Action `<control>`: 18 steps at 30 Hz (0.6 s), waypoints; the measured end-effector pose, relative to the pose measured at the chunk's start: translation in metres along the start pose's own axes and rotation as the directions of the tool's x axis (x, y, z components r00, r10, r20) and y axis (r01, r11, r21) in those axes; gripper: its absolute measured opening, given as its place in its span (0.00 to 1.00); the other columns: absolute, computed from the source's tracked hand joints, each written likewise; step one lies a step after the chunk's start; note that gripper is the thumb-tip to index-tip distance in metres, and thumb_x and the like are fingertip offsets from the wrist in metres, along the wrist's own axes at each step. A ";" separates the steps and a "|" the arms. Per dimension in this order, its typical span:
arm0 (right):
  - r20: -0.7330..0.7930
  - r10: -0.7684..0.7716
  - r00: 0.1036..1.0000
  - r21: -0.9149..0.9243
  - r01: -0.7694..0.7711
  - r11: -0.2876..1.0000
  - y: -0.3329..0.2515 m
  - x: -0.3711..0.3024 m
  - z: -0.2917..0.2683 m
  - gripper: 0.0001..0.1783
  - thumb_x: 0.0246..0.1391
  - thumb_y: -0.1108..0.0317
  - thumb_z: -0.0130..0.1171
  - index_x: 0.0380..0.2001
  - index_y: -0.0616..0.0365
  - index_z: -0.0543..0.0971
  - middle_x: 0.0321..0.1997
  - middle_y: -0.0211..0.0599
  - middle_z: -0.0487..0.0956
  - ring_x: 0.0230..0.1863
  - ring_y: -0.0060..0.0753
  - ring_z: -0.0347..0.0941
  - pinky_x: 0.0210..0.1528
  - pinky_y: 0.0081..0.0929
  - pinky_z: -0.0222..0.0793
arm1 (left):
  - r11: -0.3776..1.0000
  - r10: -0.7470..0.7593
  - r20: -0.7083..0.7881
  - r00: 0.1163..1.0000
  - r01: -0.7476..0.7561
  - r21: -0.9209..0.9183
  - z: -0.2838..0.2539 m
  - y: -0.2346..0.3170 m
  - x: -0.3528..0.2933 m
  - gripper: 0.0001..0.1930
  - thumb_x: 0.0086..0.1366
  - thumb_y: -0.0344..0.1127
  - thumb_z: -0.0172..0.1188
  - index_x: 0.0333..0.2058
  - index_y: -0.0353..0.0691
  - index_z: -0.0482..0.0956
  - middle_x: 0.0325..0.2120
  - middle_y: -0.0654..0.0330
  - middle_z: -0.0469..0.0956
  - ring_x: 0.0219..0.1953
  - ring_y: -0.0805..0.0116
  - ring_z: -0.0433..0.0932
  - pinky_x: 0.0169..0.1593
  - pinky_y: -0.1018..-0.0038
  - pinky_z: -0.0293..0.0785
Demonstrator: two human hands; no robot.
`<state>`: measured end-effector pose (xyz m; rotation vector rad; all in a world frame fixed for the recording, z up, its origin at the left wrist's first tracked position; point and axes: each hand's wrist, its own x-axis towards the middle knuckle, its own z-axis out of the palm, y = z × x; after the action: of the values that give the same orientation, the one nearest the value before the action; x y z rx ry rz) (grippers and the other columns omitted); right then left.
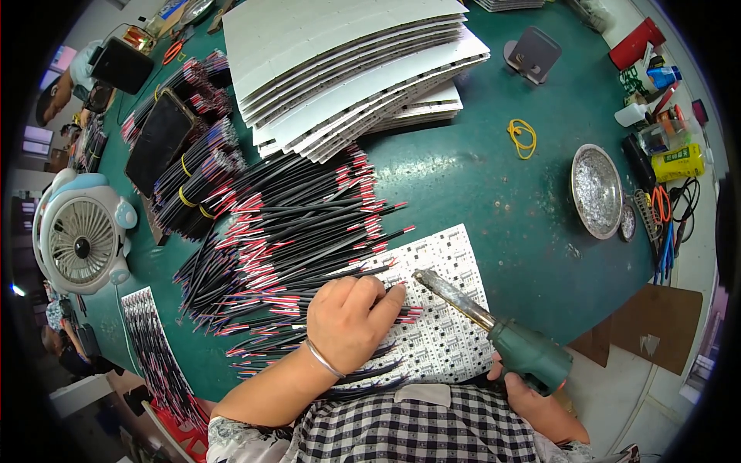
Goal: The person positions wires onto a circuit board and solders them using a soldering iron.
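A green-handled soldering iron with a long grey metal tip [494, 328] is held in the right hand [532, 401] near the near edge of the green table [478, 185]. The fingers of this hand are wrapped tight around the green handle, though most of them are hidden under it. The iron's long axis runs slantwise: the handle is low and to the right, and the tip points up and to the left, away from the person. The tip end is over the white printed circuit board with small black marks [451, 309], which lies flat at the near edge of the table.

The left hand [351, 320], with a thin silver bracelet on the wrist, is laid on the left part of the same board. Its fingers are curled and pressed together on some thin black wires with red and white ends [309, 231]. It cannot be told if one wire is pinched. The wires are spread in a big loose pile toward the left side of the table, and most of them run from left to right.

A tall stack of long white strips [347, 62] is piled at the far edge. A round silver metal dish [596, 190] is set near the right edge. A small white table fan [81, 235] is stood at the left edge.
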<state>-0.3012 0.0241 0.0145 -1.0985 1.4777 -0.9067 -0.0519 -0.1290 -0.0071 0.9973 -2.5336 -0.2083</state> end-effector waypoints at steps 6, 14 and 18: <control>0.055 0.097 0.994 0.092 -0.102 0.991 0.001 -0.006 0.000 0.26 0.61 0.55 0.56 0.54 0.63 0.70 0.45 0.37 0.74 0.38 0.28 0.73 0.43 0.29 0.71 | 1.000 0.010 -0.022 1.000 -0.009 0.024 0.003 -0.001 0.001 0.11 0.52 0.33 0.61 0.36 0.46 0.82 0.24 0.68 0.65 0.26 0.72 0.69 0.28 0.74 0.65; 0.090 -0.027 0.996 0.034 0.024 0.999 0.005 0.000 -0.001 0.25 0.61 0.60 0.56 0.56 0.66 0.68 0.48 0.38 0.75 0.36 0.29 0.75 0.40 0.29 0.73 | 1.000 0.008 -0.020 1.000 -0.008 0.028 0.007 0.000 -0.001 0.11 0.51 0.32 0.62 0.36 0.45 0.82 0.23 0.67 0.64 0.25 0.71 0.68 0.28 0.74 0.66; 0.133 -0.092 0.987 -0.172 0.114 0.979 0.015 -0.003 -0.006 0.23 0.61 0.64 0.55 0.55 0.67 0.68 0.47 0.40 0.76 0.35 0.30 0.75 0.39 0.29 0.74 | 1.000 0.011 -0.021 1.000 -0.010 0.023 0.007 0.001 0.000 0.11 0.51 0.32 0.61 0.36 0.45 0.82 0.23 0.67 0.64 0.25 0.71 0.68 0.28 0.75 0.66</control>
<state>-0.3092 0.0310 0.0018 -1.3501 1.4300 -0.7722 -0.0551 -0.1286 -0.0129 0.9895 -2.5266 -0.1656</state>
